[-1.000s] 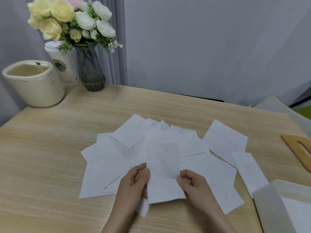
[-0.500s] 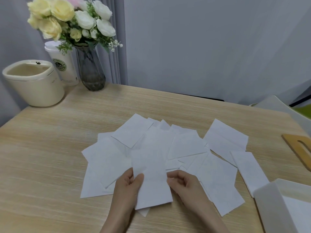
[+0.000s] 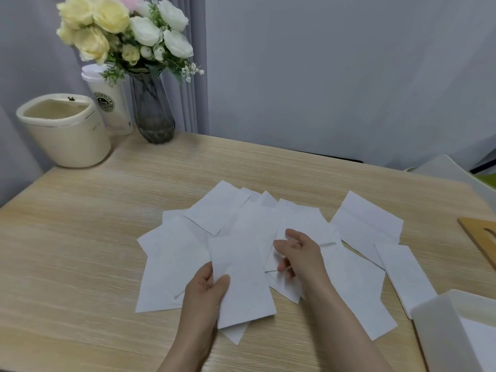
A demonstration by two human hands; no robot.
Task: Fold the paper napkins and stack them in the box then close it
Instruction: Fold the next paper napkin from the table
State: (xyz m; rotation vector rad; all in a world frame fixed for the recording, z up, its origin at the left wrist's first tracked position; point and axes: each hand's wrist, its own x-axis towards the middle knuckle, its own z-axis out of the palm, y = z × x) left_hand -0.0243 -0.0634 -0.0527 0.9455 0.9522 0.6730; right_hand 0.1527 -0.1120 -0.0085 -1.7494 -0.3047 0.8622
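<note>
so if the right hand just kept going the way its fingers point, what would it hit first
Most likely the loose napkins spread on the table. The right hand points away and slightly left, low over that pile, so its fingers would meet paper almost at once, though its height above them is unclear.

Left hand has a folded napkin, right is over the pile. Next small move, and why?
Probably carry the folded napkin rightward and lay it in the open box. The left hand already pinches it by its near left edge, it looks folded into a narrow strip, and the box sits lidless at the near right. The right hand holds nothing, hovering over the loose napkins.
</note>
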